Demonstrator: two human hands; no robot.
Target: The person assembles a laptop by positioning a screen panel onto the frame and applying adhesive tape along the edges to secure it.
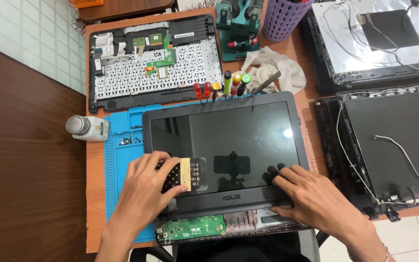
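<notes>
The laptop screen assembly [224, 150] lies flat on the blue work mat [120, 160] at the front of the bench [95, 194], glass up, and its lower bezel covers a green circuit board [192, 227] near the bench edge.

Your left hand [144, 191] grasps a thin black and cream card tool [183, 174] and presses it onto the lower left corner of the glass. If you lever too hard there, I think the panel can crack or the bezel clips can break.

Your right hand [311, 194] is released, fingers spread and flat on the lower right bezel. Uneven pressure could make the assembly slide toward the edge.

The small screws [124, 140] on the mat are close to your left wrist; a sweep may scatter them. The screwdrivers [224, 86] and the white bottle [87, 128] are well apart.
</notes>
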